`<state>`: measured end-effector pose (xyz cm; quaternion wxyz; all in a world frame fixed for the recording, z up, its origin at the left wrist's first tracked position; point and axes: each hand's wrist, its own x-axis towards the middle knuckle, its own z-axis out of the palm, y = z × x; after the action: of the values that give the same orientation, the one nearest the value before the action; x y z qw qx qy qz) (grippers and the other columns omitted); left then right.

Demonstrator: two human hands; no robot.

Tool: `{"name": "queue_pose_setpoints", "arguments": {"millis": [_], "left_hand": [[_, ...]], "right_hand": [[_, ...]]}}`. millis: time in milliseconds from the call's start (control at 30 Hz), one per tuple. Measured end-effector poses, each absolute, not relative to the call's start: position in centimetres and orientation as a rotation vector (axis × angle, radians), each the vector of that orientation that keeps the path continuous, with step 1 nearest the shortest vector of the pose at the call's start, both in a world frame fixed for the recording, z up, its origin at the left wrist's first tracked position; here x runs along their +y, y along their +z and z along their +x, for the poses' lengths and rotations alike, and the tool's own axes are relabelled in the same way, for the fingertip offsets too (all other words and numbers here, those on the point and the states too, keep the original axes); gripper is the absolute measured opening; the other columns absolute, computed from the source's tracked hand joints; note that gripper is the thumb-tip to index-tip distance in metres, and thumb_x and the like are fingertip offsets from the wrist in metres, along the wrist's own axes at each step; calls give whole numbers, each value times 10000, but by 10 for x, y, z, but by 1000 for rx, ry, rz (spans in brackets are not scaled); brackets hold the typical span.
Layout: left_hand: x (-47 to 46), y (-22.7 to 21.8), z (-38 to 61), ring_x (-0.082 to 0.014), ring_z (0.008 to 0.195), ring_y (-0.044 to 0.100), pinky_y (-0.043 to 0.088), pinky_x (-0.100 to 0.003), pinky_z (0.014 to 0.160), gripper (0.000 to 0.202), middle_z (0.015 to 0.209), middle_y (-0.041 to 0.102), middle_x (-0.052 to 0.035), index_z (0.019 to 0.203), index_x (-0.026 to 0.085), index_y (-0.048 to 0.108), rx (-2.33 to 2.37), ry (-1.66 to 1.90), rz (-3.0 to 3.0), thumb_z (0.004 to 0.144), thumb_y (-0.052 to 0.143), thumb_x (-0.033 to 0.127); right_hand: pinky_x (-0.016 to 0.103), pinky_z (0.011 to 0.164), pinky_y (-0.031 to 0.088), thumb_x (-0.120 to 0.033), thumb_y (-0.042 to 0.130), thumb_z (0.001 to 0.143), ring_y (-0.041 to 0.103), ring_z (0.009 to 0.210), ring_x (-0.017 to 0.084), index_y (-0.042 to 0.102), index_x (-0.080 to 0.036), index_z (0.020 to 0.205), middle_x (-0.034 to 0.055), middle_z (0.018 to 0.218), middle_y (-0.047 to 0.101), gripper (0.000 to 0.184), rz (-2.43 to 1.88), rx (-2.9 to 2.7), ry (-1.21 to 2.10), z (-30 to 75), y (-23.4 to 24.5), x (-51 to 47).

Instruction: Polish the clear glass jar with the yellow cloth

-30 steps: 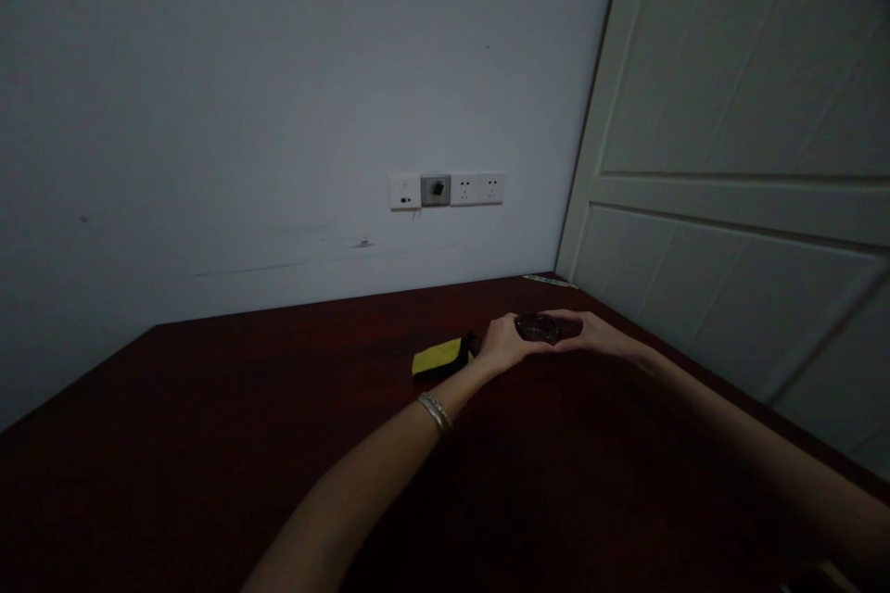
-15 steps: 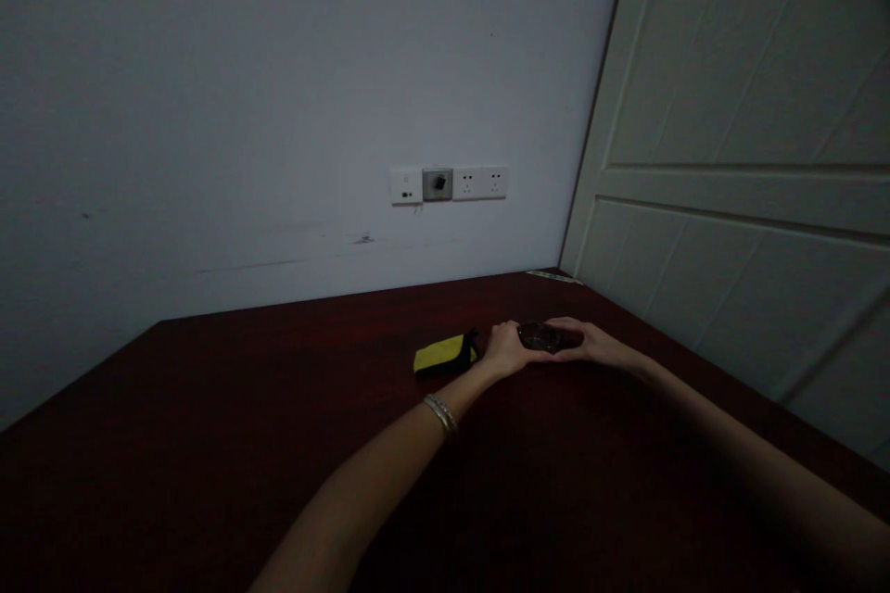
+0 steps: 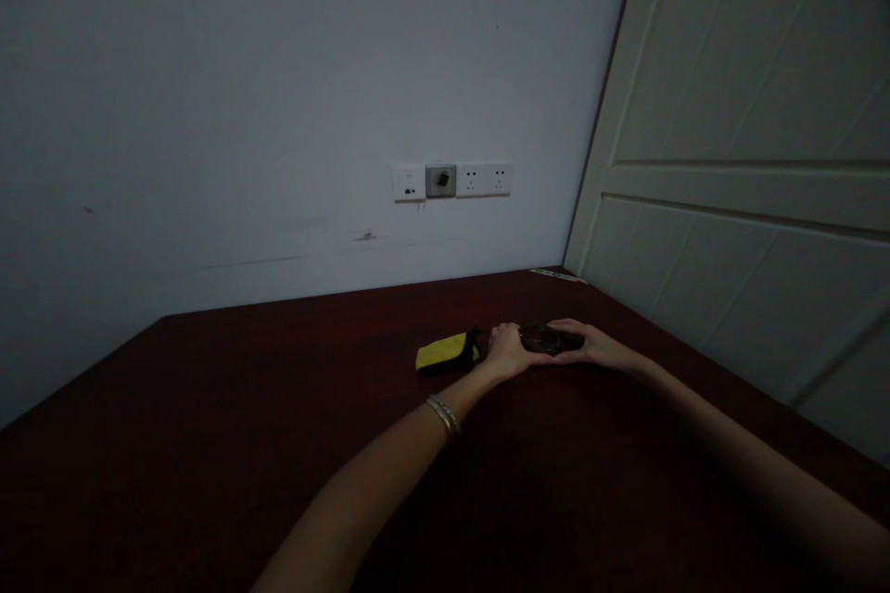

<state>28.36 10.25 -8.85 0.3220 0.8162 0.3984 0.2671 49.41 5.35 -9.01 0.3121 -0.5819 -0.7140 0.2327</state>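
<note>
Both my arms reach far forward over a dark red table. My left hand and my right hand meet around a small dark rounded object, fingers curled against it from either side. The object is low, at or just above the tabletop; the dim light hides what it is. A silver bracelet circles my left wrist. A yellow and black pouch lies on the table just left of my left hand.
A pale wall rises behind the table, with a row of sockets and a switch. A white panelled door stands along the table's right edge. A thin strip lies at the far right corner.
Both hands with the dark object have sunk slightly toward the tabletop and held together. The view has shifted a little; the pouch has not moved.
</note>
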Motion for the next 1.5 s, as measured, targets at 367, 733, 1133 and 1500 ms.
{"name": "queue_pose_setpoints", "arguments": {"millis": [367,733,1133,1500], "left_hand": [[102,-95,281,-367,1125,510,425,-403,944,833,1164,581,-202,1142,79,561,1093,658,2240,516,783,582],[82,-82,266,-408,1366,243,251,-474,1106,1216,1478,277,-254,1432,31,191,981,639,2118,518,759,597],[121,-38,157,-225,1161,566,454,-346,949,620,1321,548,-139,1356,195,394,935,766,1724,887,336,596],[141,-71,-17,-231,1062,565,488,-450,890,341,1242,537,-101,1199,175,528,1524,947,1819,898,538,334]], "right_hand": [[456,1065,357,-479,781,568,525,1186,311,616,-205,1171,111,1261,579,683,-1553,-1926,631,490,-89,54],[478,1088,338,-474,770,575,505,1233,304,423,-209,1372,112,1348,532,909,-1600,-1959,716,480,-89,51],[465,1072,368,-551,741,619,414,1309,332,194,-147,1473,208,1430,406,1092,-1660,-1906,593,436,-13,55],[442,945,473,-360,580,878,563,1127,239,498,-177,1263,119,1287,547,434,-1545,-2050,292,248,-25,83]]}}
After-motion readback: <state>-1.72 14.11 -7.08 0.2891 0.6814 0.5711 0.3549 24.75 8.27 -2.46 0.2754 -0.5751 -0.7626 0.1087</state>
